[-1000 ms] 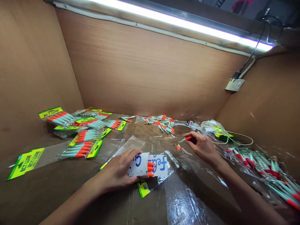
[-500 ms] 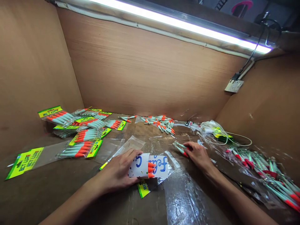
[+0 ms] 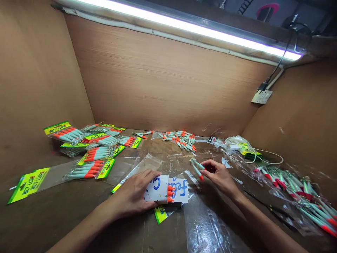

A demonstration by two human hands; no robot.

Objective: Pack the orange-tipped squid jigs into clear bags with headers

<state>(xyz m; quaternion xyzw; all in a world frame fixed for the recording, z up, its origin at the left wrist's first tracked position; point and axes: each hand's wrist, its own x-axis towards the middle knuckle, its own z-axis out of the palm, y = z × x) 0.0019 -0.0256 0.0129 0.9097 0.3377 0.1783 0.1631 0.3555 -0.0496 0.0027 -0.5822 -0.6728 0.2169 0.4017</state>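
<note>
My left hand point(image 3: 135, 191) is wrapped round a white card sleeve point(image 3: 159, 191) with blue lettering. Orange tips of several fishing lures point(image 3: 170, 193) stick out at its right end, over a lettered card flap point(image 3: 181, 191). Pinched in my right hand point(image 3: 219, 175) are two pale green fishing lures with orange ends point(image 3: 197, 169), held just above the table to the right of the sleeve. Part of a clear bag with a yellow-green header point(image 3: 160, 213) shows under the sleeve. My left palm hides the sleeve's left end.
Packed lure bags point(image 3: 92, 153) are heaped at the left, near an unfilled bag point(image 3: 30, 184). Loose lures point(image 3: 181, 137) lie by the back wall. Plastic-wrapped lures point(image 3: 302, 196) and black pliers point(image 3: 273, 209) are at the right.
My right hand has brought the two lures slightly left, towards the sleeve, and tilted them. My left hand stays almost in place with the sleeve.
</note>
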